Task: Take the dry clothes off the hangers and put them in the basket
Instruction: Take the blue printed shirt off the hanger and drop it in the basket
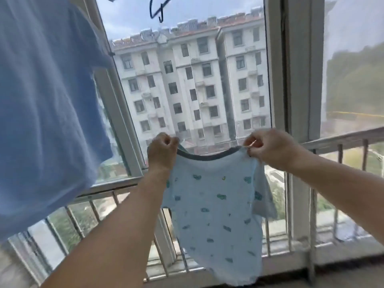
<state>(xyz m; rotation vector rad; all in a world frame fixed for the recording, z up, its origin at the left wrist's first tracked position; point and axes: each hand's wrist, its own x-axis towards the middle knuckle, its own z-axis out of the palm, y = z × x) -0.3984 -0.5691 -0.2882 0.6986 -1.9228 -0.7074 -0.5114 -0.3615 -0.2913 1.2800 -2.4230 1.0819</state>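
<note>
Large plain blue cotton garment (pixel 45 113): I lose its top and left side at the frame edge. Dark blue wire hanger (pixel 160 9): only the lower hook part shows. Small pale blue printed child's shirt (pixel 218 215): left shoulder hidden behind my left hand (pixel 163 151); print motifs too blurred to identify.

One head-worn view only, looking straight ahead and slightly up at a window (pixel 187 80) and its railing (pixel 342 140), the apartment block (pixel 187 90) far beyond. Both forearms reach in from the bottom edge, close to the lens. No second view shares the scene.
</note>
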